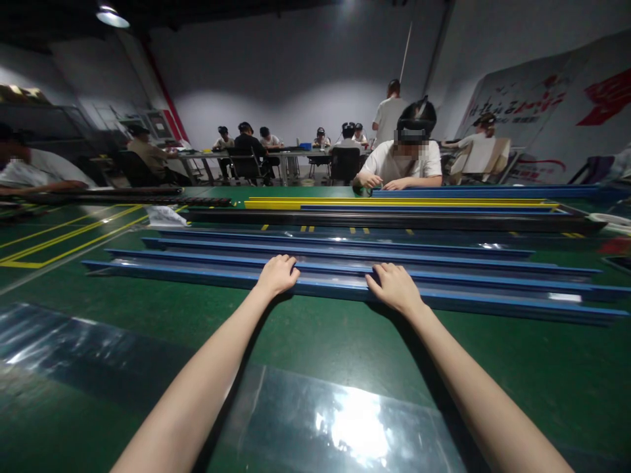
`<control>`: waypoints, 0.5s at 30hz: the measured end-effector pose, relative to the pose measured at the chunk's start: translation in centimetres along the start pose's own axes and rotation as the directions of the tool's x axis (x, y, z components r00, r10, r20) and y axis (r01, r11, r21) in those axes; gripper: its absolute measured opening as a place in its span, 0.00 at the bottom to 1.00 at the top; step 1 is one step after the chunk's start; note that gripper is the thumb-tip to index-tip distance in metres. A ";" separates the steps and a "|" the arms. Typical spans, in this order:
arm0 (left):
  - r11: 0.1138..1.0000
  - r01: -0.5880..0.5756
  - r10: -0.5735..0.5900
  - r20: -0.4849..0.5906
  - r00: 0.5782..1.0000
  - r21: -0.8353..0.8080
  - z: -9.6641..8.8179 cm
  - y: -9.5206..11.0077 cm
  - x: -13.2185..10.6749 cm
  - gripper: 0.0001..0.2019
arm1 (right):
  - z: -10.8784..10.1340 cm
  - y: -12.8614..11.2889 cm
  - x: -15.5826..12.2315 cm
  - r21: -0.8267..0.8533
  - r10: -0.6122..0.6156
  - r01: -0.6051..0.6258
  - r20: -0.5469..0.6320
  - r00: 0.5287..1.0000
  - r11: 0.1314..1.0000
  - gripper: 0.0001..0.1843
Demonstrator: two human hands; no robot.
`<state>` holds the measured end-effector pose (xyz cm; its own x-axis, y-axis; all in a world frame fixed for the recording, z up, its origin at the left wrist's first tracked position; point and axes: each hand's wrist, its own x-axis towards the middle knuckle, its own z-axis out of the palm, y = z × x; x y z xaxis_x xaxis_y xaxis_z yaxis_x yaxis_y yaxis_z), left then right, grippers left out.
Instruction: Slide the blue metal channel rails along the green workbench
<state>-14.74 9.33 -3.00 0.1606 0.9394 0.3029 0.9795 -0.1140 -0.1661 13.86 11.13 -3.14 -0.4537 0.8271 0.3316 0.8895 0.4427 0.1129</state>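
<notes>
Long blue channel strips lie crosswise on the green tabletop, several of them side by side. My left hand is closed over the nearest strip, left of its middle, with the fingers curled past its front edge into the trough. Farther right along the same strip, my right hand grips it in a similar way, thumb on the near side. The undersides of both hands' fingers are hidden. Behind the held strip, the other blue strips run roughly parallel, close together.
A clear plastic sheet lies near me, reflecting a lamp. Beyond the blue strips are a black strip, a yellow strip and a crumpled white wrapper. Across the table sits a co-worker; other people work at tables behind.
</notes>
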 end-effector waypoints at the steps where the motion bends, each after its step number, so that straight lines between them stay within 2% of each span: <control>1: 1.000 -0.003 0.003 0.001 1.000 0.001 0.0 0.0 0.0 0.15 | 0.0 0.0 -0.1 0.002 -0.004 0.004 0.002 1.000 1.000 0.21; 7: 1.000 -0.011 0.011 -0.002 1.000 0.004 -0.3 0.5 -0.5 0.15 | -0.3 0.2 -0.7 0.000 -0.007 0.007 0.010 1.000 1.000 0.21; 11: 1.000 -0.024 0.023 0.038 0.999 0.018 -0.8 0.7 -0.8 0.14 | -0.6 0.1 -1.2 -0.018 -0.005 0.005 0.024 1.000 1.000 0.22; 15: 0.996 -0.088 0.087 0.092 0.992 0.006 -1.7 0.4 -0.7 0.15 | -0.9 0.0 -1.3 -0.028 0.007 -0.005 0.058 0.998 1.000 0.23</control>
<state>-14.22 8.09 -1.70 0.2332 0.9516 0.2002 0.9609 -0.1939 -0.1975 14.48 9.77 -2.67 -0.4502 0.8487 0.2774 0.8929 0.4286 0.1378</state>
